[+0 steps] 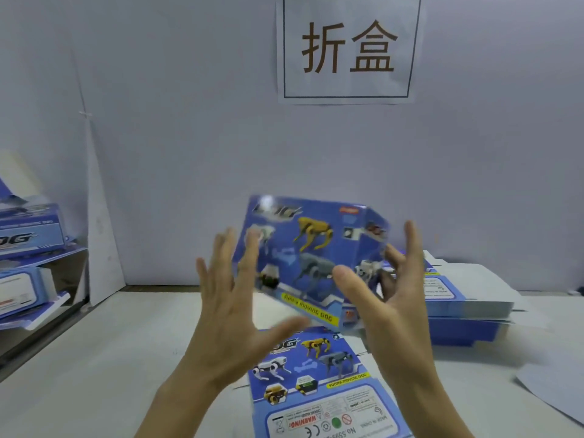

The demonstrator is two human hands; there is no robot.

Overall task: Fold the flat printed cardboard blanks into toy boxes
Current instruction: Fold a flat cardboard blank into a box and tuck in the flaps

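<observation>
Head view shows the left hand (227, 314) and right hand (395, 298), grip open, fingers straight, flanking the half-formed box (311, 248) above the tabletop (110, 358), likely squaring it; a flat blank (319, 384) lies near, beneath.

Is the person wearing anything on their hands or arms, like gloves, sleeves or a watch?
No. The left hand and right hand are bare: no gloves, and no rings show. The left forearm and right forearm are bare too, with no sleeve, watch or band in view down to the picture's lower edge.
</observation>
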